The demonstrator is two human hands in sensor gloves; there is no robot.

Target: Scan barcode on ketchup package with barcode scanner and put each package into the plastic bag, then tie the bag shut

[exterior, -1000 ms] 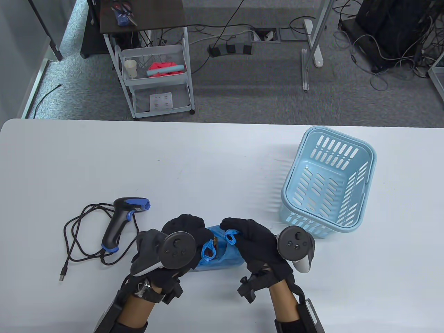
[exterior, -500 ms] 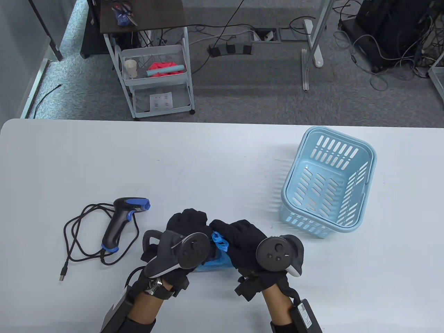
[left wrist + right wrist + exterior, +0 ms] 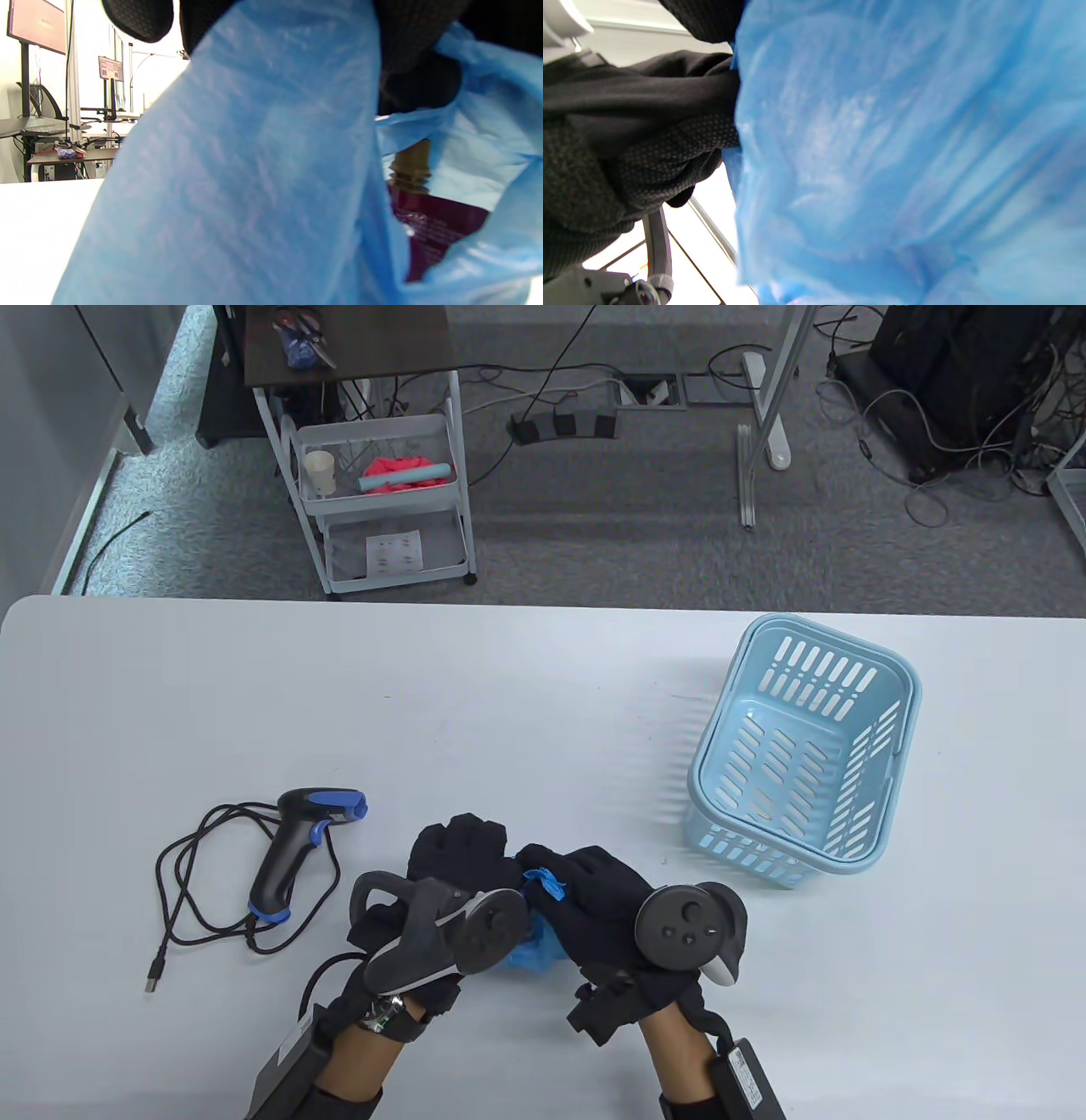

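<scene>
Blue plastic bag (image 3: 530,954) seemingly between hands

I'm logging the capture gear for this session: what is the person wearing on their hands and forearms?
Both the left hand and the right hand wear black knit gloves with dotted grip texture. A dark round-faced tracker with buttons is strapped to the back of each hand, grey-white underneath. A watch sits on the left wrist. Black boxes are strapped to both forearms, the right one bearing a label.
</scene>
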